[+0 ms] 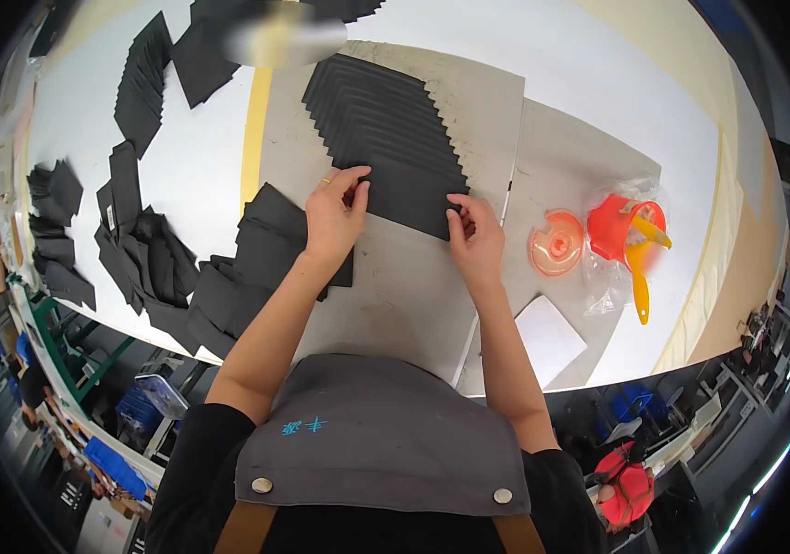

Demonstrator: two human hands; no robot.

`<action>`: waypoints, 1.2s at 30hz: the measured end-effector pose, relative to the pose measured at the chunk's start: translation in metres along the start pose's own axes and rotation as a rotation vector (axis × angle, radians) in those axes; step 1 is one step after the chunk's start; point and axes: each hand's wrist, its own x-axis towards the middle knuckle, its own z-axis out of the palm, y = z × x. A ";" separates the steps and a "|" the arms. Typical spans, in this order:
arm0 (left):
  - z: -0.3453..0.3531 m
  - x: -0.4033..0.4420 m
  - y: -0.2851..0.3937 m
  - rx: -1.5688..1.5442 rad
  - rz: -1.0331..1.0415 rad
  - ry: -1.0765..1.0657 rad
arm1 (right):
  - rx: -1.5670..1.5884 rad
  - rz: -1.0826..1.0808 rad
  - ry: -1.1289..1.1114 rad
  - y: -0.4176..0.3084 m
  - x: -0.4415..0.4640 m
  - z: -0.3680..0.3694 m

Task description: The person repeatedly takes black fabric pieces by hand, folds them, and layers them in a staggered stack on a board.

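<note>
Overlapping black fabric-like panels [381, 120] are fanned out in a stepped row on a grey board, their side edges forming a zigzag. The nearest panel [409, 198] lies flattest and closest to me. My left hand [335, 214] pinches its left corner between thumb and fingers. At its right corner, my right hand [476, 238] is closed with thumb and fingertips on the edge. Another loose pile of black panels [270, 235] lies just left of my left forearm, partly hidden by it.
Right of my right hand are a clear orange-tinted lid [557, 244], a red tub [609, 229] in clear plastic and a yellow-handled tool [640, 277]. White paper [547, 340] lies nearer me. More black pieces [141, 249] are heaped left, beyond a yellow strip [255, 138]. A blurred object [289, 39] is at the top.
</note>
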 end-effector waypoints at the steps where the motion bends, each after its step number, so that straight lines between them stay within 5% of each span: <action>1: 0.000 0.000 0.000 0.008 -0.003 0.003 | -0.006 0.003 0.002 0.000 0.000 0.000; 22: 0.004 -0.002 0.000 0.114 -0.014 -0.008 | -0.139 0.023 -0.039 -0.002 0.003 0.003; 25: 0.008 -0.001 -0.003 0.178 0.047 0.051 | -0.409 -0.135 0.049 -0.016 0.002 0.004; 28: 0.008 -0.003 -0.001 0.194 0.097 0.080 | -0.354 -0.331 0.056 -0.032 0.006 0.013; 36: -0.047 -0.034 -0.005 0.248 0.075 0.158 | -0.460 -0.329 -0.131 -0.028 0.014 0.022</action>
